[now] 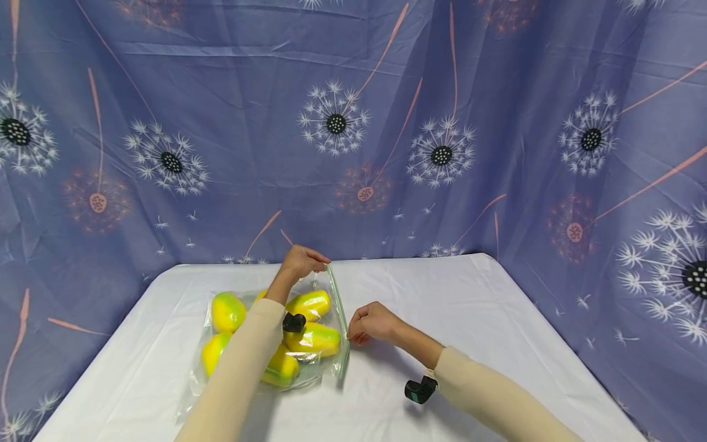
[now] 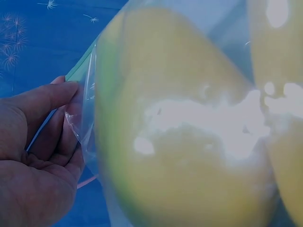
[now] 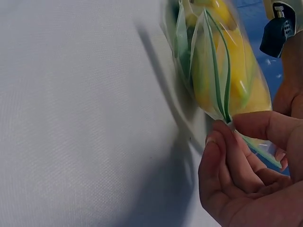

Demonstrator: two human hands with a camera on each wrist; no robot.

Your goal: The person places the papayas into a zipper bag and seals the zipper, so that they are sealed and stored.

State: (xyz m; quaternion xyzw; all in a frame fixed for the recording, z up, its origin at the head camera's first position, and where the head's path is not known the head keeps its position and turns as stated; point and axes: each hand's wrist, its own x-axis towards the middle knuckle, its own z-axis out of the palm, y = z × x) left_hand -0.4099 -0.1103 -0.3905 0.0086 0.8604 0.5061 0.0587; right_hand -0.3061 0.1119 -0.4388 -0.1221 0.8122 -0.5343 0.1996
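Observation:
A clear zip bag [image 1: 330, 366] lies on the table with several yellow-and-green, mango-like fruits [image 1: 312, 339] inside. Its green-edged zip [image 1: 338, 294] runs along the right side. At the far end of that zip, my left hand [image 1: 301, 262] pinches the bag's corner between thumb and fingers; one fruit [image 2: 180, 113] fills most of the left wrist view behind the plastic. My right hand [image 1: 374, 323] pinches the zip partway along, at a small pale slider [image 3: 230, 125]. Toward the near end, the zip's two green strips stand apart. My left forearm hides part of the bag.
A white cloth covers the table [image 1: 442, 294]. Blue curtains [image 1: 265, 153] with dandelion prints hang behind and at both sides. A small dark camera [image 1: 421, 390] sits on the right wrist, another [image 1: 294, 322] on the left.

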